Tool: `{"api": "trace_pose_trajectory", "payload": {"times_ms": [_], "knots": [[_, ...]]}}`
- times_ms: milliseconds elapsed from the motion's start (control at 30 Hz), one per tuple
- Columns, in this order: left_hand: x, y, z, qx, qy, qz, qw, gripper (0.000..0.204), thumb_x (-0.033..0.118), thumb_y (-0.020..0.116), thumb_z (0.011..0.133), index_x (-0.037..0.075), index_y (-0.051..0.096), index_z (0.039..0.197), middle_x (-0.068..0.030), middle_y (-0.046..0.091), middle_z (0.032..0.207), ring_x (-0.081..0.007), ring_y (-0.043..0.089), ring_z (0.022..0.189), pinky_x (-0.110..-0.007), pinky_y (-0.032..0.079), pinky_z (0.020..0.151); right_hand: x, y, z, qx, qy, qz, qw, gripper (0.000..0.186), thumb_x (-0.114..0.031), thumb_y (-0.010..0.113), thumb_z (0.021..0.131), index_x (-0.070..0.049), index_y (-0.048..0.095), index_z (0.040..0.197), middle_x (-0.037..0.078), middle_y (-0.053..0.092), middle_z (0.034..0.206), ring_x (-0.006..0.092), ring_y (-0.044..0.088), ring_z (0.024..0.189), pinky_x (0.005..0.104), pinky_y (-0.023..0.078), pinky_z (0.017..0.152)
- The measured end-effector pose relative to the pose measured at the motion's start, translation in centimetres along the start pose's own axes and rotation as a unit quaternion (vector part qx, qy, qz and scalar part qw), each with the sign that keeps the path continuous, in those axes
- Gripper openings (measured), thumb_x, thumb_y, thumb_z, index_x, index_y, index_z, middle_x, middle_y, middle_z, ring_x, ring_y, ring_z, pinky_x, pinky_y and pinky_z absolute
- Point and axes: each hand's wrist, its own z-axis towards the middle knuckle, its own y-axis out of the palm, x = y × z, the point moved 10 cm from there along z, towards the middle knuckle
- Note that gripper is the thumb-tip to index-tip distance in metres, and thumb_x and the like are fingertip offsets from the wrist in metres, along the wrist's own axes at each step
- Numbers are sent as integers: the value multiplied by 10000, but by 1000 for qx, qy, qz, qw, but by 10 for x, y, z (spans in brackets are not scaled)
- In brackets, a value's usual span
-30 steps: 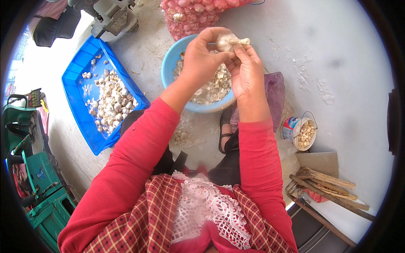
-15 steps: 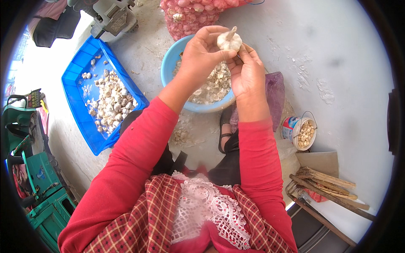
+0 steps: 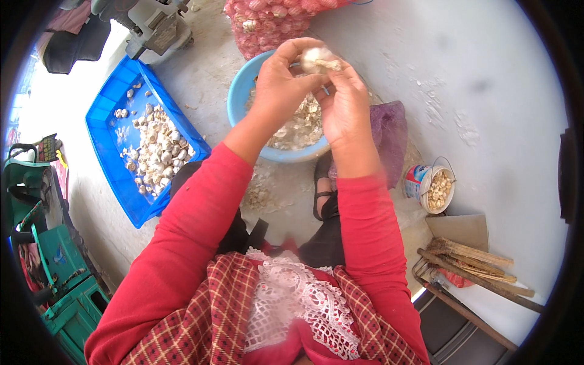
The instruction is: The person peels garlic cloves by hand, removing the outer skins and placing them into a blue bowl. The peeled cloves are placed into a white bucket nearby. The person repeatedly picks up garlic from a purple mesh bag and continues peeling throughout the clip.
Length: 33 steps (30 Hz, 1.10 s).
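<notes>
A whole white garlic bulb (image 3: 317, 60) is held up between both hands, its stem tilted toward the right. My left hand (image 3: 283, 81) grips the bulb from the left with thumb and fingers. On the other side, the fingertips of my right hand (image 3: 345, 100) close on it near the stem. Both hands are over a light blue basin (image 3: 236, 102) of papery garlic skins (image 3: 298, 128). The bulb is slightly blurred, and the fingers behind it are hidden.
To the left is a blue tray (image 3: 115, 176) with loose garlic bulbs (image 3: 161, 152). A red mesh sack (image 3: 267, 24) of garlic stands behind the basin. At right are a purple mesh bag (image 3: 389, 131), a small bucket (image 3: 420, 182) of peeled cloves and wooden sticks (image 3: 468, 258). Green toolboxes (image 3: 61, 249) stand far left.
The bulb has turned from stem up to stem pointing right. Both hands have shifted slightly left with it, still gripping.
</notes>
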Motion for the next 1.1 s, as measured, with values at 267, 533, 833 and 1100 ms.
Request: {"api": "trace_pose_trajectory", "payload": {"times_ms": [267, 533, 833, 1100], "knots": [[-2, -7, -2, 40, -14, 2, 999, 407, -25, 683, 800, 16, 554, 1184, -91, 649, 1090, -141, 625, 976, -272, 514, 855, 4, -2, -1, 13, 15, -24, 999, 310, -171, 572, 986, 43, 532, 1207, 125, 618, 1146, 186, 634, 1017, 332, 534, 883], [-32, -16, 1, 66, -100, -200, 972, 240, 120, 602, 937, 18, 565, 1151, -52, 629, 986, -124, 601, 880, -265, 491, 749, 15, -5, 0, 9, 45, -15, 999, 276, -171, 565, 991, 10, 544, 1199, 106, 619, 1106, 191, 601, 1009, 353, 510, 878], [-43, -24, -3, 115, -150, -227, 955, 255, 197, 474, 1037, -5, 612, 1108, -100, 658, 1027, -169, 630, 881, -295, 524, 756, 18, -9, 0, 28, 36, -47, 998, 262, -152, 551, 993, 11, 545, 1199, 113, 595, 1134, 204, 583, 1048, 369, 507, 914], [-37, -15, -4, 68, -126, -206, 968, 295, 200, 502, 1030, -29, 600, 1188, -123, 653, 1170, -181, 640, 1026, -314, 518, 899, 22, 13, -2, -50, 3, -90, 995, 364, -111, 589, 957, 23, 498, 1282, 118, 582, 1211, 190, 607, 1074, 339, 514, 928]]}}
